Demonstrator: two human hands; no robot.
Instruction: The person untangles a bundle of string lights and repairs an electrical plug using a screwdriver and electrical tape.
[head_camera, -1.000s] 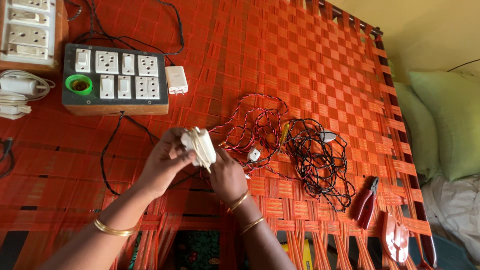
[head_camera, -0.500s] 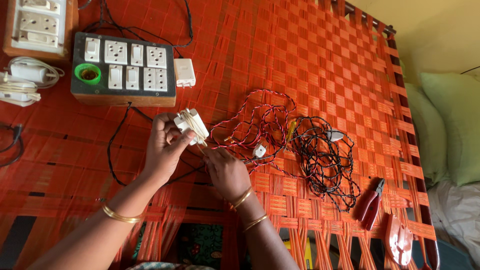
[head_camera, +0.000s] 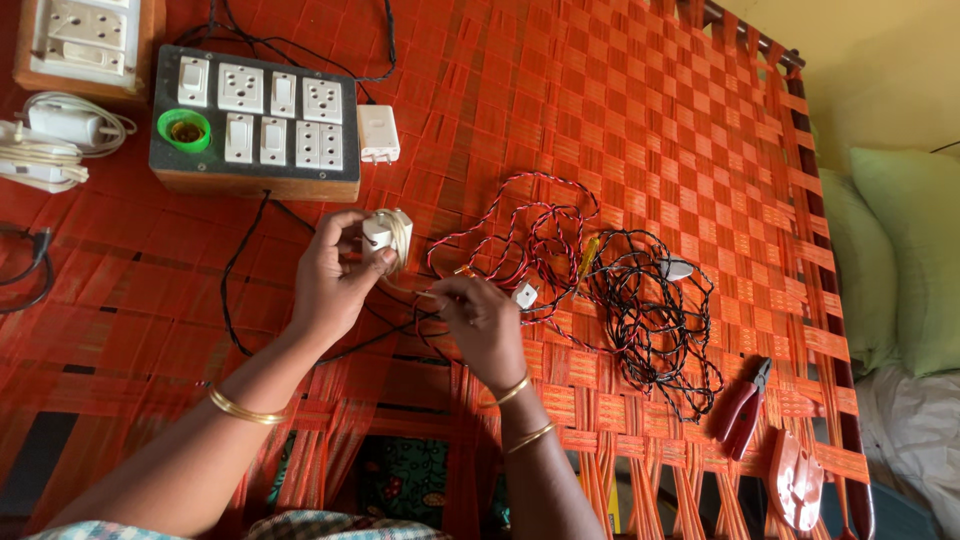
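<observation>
Fingers (head_camera: 352, 238) of the left hand (head_camera: 330, 280) are curled around a small white plug fitting (head_camera: 385, 237), which is held up above the orange woven cot (head_camera: 620, 120). A pale wire (head_camera: 415, 290) is pinched between the closed fingertips of the right hand (head_camera: 485, 320), at 4 o'clock from the fitting, and runs back to it. At 3 o'clock from the right hand, a tangle of red-and-black twisted wire (head_camera: 530, 225) is spread beside a heap of black wire (head_camera: 650, 320). A black switchboard (head_camera: 255, 115) with white switches and sockets is set at 11 o'clock from the left hand, with a white adapter (head_camera: 378, 133) just beside it. Red-handled pliers (head_camera: 742, 408) are seen at 4 o'clock, near the cot's edge.
</observation>
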